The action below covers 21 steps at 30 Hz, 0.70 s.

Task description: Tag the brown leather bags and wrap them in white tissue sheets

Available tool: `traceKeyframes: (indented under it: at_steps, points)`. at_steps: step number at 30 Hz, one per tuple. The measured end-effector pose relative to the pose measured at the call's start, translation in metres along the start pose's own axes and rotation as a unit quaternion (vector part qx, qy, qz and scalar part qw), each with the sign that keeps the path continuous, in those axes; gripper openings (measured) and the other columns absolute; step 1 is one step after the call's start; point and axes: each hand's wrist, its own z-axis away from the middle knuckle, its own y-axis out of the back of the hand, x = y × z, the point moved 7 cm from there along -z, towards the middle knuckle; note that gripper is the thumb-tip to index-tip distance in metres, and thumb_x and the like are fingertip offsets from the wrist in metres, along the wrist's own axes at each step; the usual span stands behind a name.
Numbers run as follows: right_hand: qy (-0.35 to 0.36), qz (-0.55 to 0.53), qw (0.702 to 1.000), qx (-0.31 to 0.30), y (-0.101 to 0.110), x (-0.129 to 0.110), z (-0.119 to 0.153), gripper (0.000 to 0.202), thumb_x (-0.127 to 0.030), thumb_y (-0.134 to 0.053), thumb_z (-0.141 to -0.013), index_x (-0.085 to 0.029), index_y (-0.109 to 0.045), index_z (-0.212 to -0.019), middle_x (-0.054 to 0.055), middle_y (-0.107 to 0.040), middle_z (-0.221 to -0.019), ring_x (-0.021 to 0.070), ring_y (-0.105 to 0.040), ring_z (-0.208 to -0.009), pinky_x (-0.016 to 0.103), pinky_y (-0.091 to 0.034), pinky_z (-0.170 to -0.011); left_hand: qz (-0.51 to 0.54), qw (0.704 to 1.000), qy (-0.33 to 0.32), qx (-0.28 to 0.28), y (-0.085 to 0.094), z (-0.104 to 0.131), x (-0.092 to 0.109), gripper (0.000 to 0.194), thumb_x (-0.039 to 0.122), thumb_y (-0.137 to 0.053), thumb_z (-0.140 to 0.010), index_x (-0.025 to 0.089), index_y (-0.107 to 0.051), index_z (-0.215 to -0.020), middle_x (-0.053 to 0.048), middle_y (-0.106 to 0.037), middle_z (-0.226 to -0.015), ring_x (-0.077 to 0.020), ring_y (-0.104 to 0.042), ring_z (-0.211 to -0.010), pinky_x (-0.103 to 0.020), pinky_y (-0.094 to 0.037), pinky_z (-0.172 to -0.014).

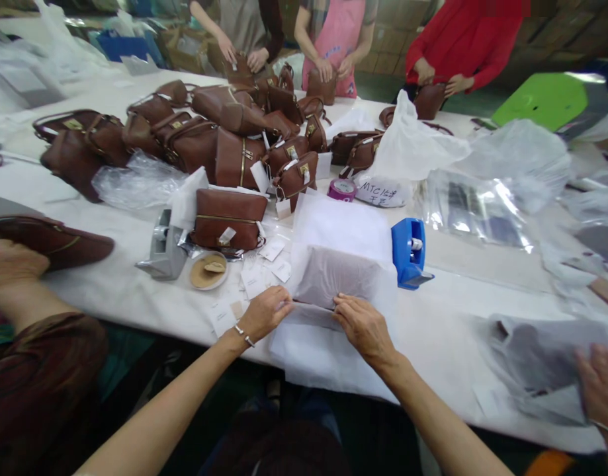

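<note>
Two pinches: left hand [266, 311] and right hand [363, 324] grip the near fold [313, 314] of a tissue-wrapped bundle [336, 272], lying just beyond them. Fold could tear if tugged unevenly, or spring open should either hand slacken.

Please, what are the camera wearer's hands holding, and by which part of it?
The grey bundle, by its near edge: left hand at the left corner, right hand further right.
</note>
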Motion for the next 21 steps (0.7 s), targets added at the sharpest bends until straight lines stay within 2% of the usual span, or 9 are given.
traceKeyframes:
  at_steps: [5, 7, 10, 11, 13, 15, 16, 18, 21]
  points:
    - [-0.001, -0.018, 1.0, 0.017, -0.002, 0.005, -0.002, 0.011, -0.023, -0.056, -0.093, -0.022, -0.067, -0.095, 0.006, -0.074, -0.099, 0.0198, -0.066, -0.099, 0.033, -0.048, -0.086, 0.056, 0.983, 0.172, 0.01, -0.012, 0.004, -0.031, 0.021, 0.032, -0.051, -0.09, 0.02, -0.058, -0.075, 0.005, -0.054, -0.062, -0.0121, -0.051, -0.059, -0.024, -0.041, -0.061]
    - [0.001, -0.028, 0.999, 0.027, 0.0, 0.006, -0.003, 0.01, -0.023, -0.056, -0.093, -0.022, -0.066, -0.093, 0.005, -0.074, -0.096, 0.0197, -0.066, -0.097, 0.033, -0.047, -0.084, 0.013, 0.981, 0.178, 0.081, 0.001, 0.009, -0.026, 0.021, 0.033, -0.051, -0.091, 0.019, -0.058, -0.076, 0.003, -0.055, -0.064, -0.0133, -0.052, -0.06, -0.025, -0.042, -0.062]
    - [0.006, -0.039, 0.998, 0.039, 0.002, 0.007, -0.005, 0.009, -0.021, -0.056, -0.093, -0.022, -0.065, -0.091, 0.004, -0.074, -0.096, 0.0193, -0.066, -0.097, 0.033, -0.046, -0.084, -0.082, 0.971, 0.06, 0.217, 0.03, 0.007, 0.021, 0.014, 0.03, -0.052, -0.093, 0.018, -0.059, -0.092, -0.004, -0.063, -0.084, -0.0191, -0.059, -0.083, -0.033, -0.046, -0.079]
    - [0.006, -0.04, 0.998, 0.04, 0.003, 0.007, -0.005, 0.008, -0.021, -0.057, -0.093, -0.022, -0.065, -0.091, 0.004, -0.073, -0.096, 0.019, -0.065, -0.096, 0.033, -0.046, -0.084, -0.107, 0.971, -0.004, 0.216, 0.031, 0.001, 0.043, 0.015, 0.031, -0.054, -0.092, 0.018, -0.059, -0.099, -0.007, -0.064, -0.094, -0.0213, -0.059, -0.093, -0.036, -0.045, -0.086]
    - [0.001, -0.035, 0.999, 0.037, 0.003, 0.007, -0.007, 0.008, -0.022, -0.057, -0.092, -0.022, -0.065, -0.091, 0.005, -0.073, -0.094, 0.0185, -0.065, -0.094, 0.032, -0.046, -0.083, -0.137, 0.977, -0.122, 0.113, 0.016, -0.018, 0.08, 0.029, 0.037, -0.064, -0.087, 0.019, -0.057, -0.109, -0.009, -0.062, -0.111, -0.0249, -0.054, -0.111, -0.041, -0.041, -0.097]
    - [-0.003, -0.028, 0.999, 0.027, 0.003, 0.007, -0.008, 0.01, -0.023, -0.057, -0.093, -0.022, -0.065, -0.089, 0.005, -0.073, -0.092, 0.0176, -0.065, -0.09, 0.031, -0.046, -0.081, -0.172, 0.971, -0.169, -0.001, -0.006, -0.034, 0.096, 0.042, 0.043, -0.073, -0.078, 0.02, -0.057, -0.109, -0.01, -0.06, -0.117, -0.0275, -0.053, -0.115, -0.043, -0.042, -0.097]
    - [-0.005, -0.026, 0.999, 0.022, 0.003, 0.007, -0.008, 0.011, -0.024, -0.056, -0.093, -0.022, -0.065, -0.088, 0.005, -0.073, -0.091, 0.0173, -0.065, -0.089, 0.031, -0.046, -0.08, -0.192, 0.965, -0.173, -0.031, -0.013, -0.039, 0.097, 0.044, 0.043, -0.076, -0.075, 0.02, -0.057, -0.108, -0.01, -0.06, -0.118, -0.0281, -0.053, -0.115, -0.044, -0.043, -0.096]
    - [-0.007, -0.028, 0.999, 0.022, 0.003, 0.008, -0.007, 0.012, -0.024, -0.055, -0.094, -0.022, -0.065, -0.087, 0.005, -0.072, -0.09, 0.0169, -0.065, -0.089, 0.03, -0.046, -0.08, -0.221, 0.957, -0.185, -0.024, -0.013, -0.043, 0.1, 0.041, 0.04, -0.076, -0.076, 0.02, -0.058, -0.107, -0.01, -0.059, -0.123, -0.0289, -0.052, -0.118, -0.047, -0.042, -0.099]
    - [-0.011, -0.04, 0.998, 0.036, 0.003, 0.009, -0.004, 0.017, -0.025, -0.05, -0.096, -0.023, -0.066, -0.091, 0.005, -0.072, -0.091, 0.0183, -0.065, -0.093, 0.032, -0.048, -0.081, -0.201, 0.95, -0.228, 0.078, 0.011, -0.041, 0.131, 0.03, 0.031, -0.063, -0.088, 0.02, -0.058, -0.115, -0.01, -0.056, -0.132, -0.0296, -0.041, -0.132, -0.054, -0.028, -0.113]
